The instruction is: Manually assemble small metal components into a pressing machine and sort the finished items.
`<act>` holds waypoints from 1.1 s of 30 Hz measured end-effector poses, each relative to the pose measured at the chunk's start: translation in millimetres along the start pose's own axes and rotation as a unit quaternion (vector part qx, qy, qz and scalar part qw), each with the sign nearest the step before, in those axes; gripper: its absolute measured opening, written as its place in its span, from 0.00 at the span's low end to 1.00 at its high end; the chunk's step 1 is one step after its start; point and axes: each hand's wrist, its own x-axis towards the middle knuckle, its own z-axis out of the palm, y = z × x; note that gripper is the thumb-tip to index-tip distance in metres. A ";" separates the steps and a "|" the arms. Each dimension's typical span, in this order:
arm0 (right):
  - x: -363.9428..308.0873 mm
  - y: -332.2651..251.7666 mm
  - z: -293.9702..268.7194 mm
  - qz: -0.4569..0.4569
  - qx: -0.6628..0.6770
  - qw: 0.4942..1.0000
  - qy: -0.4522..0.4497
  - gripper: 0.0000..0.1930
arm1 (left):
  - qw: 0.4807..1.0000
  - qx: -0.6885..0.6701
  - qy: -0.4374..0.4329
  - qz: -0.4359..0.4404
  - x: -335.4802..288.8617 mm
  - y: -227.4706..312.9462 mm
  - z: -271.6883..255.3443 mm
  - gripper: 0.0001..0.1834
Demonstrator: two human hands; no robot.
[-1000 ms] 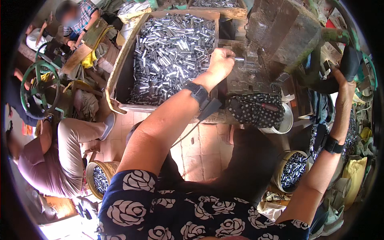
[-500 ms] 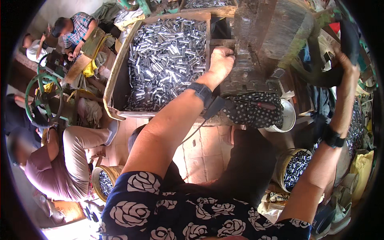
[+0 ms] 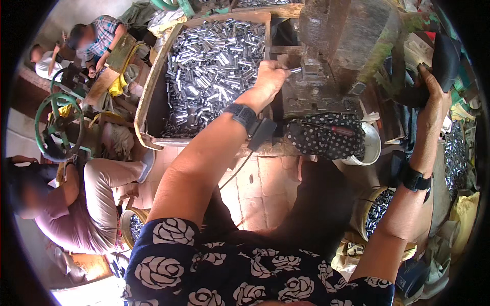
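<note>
In the last half second, the person's left hand eased back from the machine toward the wooden tray, and a metal tube reappeared at its fingertips. The right hand came lower and inward, the dark handle dropping too.

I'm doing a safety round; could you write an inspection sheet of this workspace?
Surface: dark, worn machine bed beside an open wooden tray.
Job's things: small metal tubes heaped in the tray; one metal piece held.
Clutter: dotted cloth with a red-handled tool on it, white bucket alongside.
Hands: left hand pinches the metal piece; right hand at a dark rounded part, grip unclear.
Cables: thin dark cable beside the left forearm.
Surroundings: co-workers at left, one near a green handwheel.
</note>
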 end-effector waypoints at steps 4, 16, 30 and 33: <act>-16.5 37.6 8.1 -0.024 0.015 0.999 0.026 0.15 | 1.000 0.008 -0.023 -0.017 -21.8 16.0 -26.4 0.08; 10.5 -3.3 -5.6 0.054 -0.013 0.996 -0.066 0.13 | 0.990 -0.104 -0.090 -0.039 -19.2 -8.6 -26.9 0.10; 76.4 -24.7 -15.1 0.058 0.028 0.986 -0.155 0.15 | 0.994 -0.099 0.033 0.016 9.3 2.2 18.6 0.11; 66.5 -17.7 -19.7 0.047 -0.004 0.987 -0.153 0.11 | 0.997 -0.061 0.018 0.044 14.0 -3.6 24.3 0.10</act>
